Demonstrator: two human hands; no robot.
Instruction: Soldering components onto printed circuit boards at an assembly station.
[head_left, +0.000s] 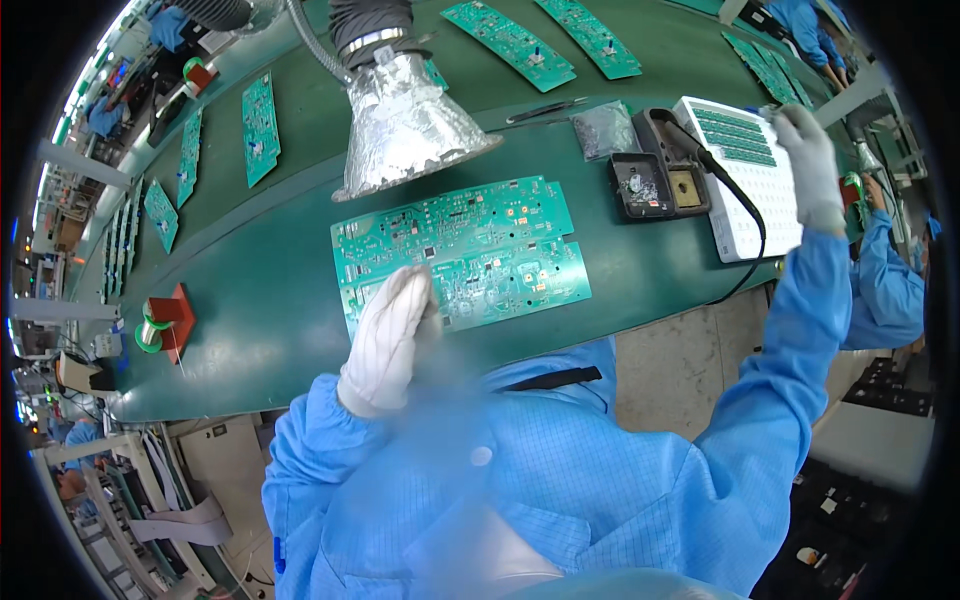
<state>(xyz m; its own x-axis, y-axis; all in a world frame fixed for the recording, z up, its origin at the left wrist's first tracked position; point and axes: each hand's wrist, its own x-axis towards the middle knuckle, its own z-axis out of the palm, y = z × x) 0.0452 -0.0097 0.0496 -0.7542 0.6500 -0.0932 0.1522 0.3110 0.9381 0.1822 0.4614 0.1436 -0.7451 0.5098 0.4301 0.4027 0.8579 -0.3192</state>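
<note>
My left hand (388,338), in a white glove, lies over the lower left part of a paired green circuit board (470,245). Its fingers are stretched out together, and I make out nothing held in them. Far to the right, my gloved right hand (810,165) is at the far right edge of a white tray (750,215). The fingers there are bent closed; whatever is in them is too small to make out. Rows of small green boards (733,137) sit in the tray's far part, beside that hand.
A foil-covered fume hood (405,125) hangs over the board's far side. Beside the tray stand a soldering iron holder (660,185) with a black cable, a bag of small parts (603,130) and tweezers (545,110). A solder spool (155,330) stands left. More circuit boards (510,45) lie beyond.
</note>
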